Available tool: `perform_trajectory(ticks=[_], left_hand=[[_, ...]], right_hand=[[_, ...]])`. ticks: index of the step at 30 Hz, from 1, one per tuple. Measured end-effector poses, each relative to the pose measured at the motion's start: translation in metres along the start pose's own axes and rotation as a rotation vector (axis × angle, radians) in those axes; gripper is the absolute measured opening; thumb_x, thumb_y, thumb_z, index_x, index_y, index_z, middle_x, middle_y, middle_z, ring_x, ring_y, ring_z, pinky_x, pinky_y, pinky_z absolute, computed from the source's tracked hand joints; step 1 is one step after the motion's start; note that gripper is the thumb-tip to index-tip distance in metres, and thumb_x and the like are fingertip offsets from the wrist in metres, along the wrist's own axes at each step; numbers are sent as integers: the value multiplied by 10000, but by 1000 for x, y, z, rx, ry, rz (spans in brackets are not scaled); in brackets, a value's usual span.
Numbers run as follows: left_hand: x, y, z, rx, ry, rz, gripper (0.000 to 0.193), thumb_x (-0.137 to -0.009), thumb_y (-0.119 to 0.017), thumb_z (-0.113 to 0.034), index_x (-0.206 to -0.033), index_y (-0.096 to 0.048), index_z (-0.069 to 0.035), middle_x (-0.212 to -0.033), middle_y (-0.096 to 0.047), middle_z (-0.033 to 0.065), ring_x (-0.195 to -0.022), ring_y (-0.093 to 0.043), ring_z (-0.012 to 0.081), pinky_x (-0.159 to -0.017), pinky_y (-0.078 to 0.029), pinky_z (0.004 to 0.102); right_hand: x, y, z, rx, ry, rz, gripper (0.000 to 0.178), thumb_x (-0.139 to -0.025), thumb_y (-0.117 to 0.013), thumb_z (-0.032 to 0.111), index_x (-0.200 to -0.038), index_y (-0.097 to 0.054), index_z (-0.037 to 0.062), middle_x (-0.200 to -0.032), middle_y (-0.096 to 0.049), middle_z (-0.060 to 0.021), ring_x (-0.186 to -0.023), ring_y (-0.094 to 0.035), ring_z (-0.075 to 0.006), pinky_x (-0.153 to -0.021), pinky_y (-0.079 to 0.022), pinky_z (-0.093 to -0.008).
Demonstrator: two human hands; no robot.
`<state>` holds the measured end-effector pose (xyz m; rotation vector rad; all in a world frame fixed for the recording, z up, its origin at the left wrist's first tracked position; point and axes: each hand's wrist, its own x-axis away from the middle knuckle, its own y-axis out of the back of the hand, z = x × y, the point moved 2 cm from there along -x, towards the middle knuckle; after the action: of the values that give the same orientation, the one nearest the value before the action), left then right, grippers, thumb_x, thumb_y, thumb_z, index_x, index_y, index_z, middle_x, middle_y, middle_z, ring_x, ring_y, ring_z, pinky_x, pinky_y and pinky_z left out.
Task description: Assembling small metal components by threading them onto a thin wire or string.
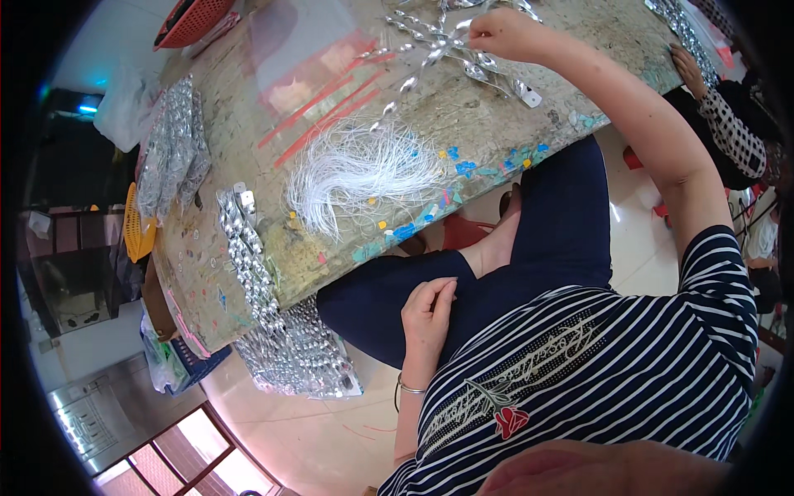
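My right hand reaches over the far side of the table. Its fingers are pinched at the shiny silver twisted strips, which spread out in several directions from where it grips. One strip ends in a white tag to the right of the bunch. In my lap, my left hand is closed with thumb and forefinger pressed together; whatever it may hold does not show. Between the hands and to the left, a loose bundle of thin white strings lies on the table.
The worn table has colourful paint specks. More silver strips hang over its near-left edge above a packed silver bundle. Plastic-wrapped silver pieces, clear bags and a red basket lie further off. At right, another person's hand touches the table.
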<state>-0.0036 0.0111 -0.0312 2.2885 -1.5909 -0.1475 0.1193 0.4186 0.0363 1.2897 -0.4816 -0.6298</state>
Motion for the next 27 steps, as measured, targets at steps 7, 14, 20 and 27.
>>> perform_trajectory(ticks=[7,14,20,27], left_hand=[[1,1,7,17,34,-20,81,-860,-639,-52,-914,-672,-3,-745,-616,70,-664,-594,135,-619,-467,242],[0,3,6,4,26,-16,84,-861,-638,-56,-917,-671,-3,-751,-620,74,-668,-595,137,-624,-467,245],[6,5,9,-1,40,-35,83,-861,-636,-56,-913,-668,-1,-758,-622,79,-668,-599,145,-628,-470,245],[3,5,10,-14,37,-34,81,-859,-635,-48,-912,-668,4,-766,-627,83,-664,-603,146,-620,-474,243]], right_hand=[[-3,17,-14,-79,-38,-272,252,-824,-577,268,-912,-690,61,-885,-674,-169,-784,-638,-331,-693,-493,-427],[-11,23,-13,-7,-109,-100,309,-851,-565,288,-925,-674,8,-905,-667,-188,-867,-630,-338,-737,-490,-424],[-11,48,-6,-142,-131,-252,273,-842,-572,263,-899,-680,19,-858,-669,-184,-832,-639,-344,-737,-496,-420],[1,81,-2,-462,-278,-384,259,-827,-577,251,-877,-672,16,-840,-669,-188,-785,-644,-300,-700,-490,-412]])
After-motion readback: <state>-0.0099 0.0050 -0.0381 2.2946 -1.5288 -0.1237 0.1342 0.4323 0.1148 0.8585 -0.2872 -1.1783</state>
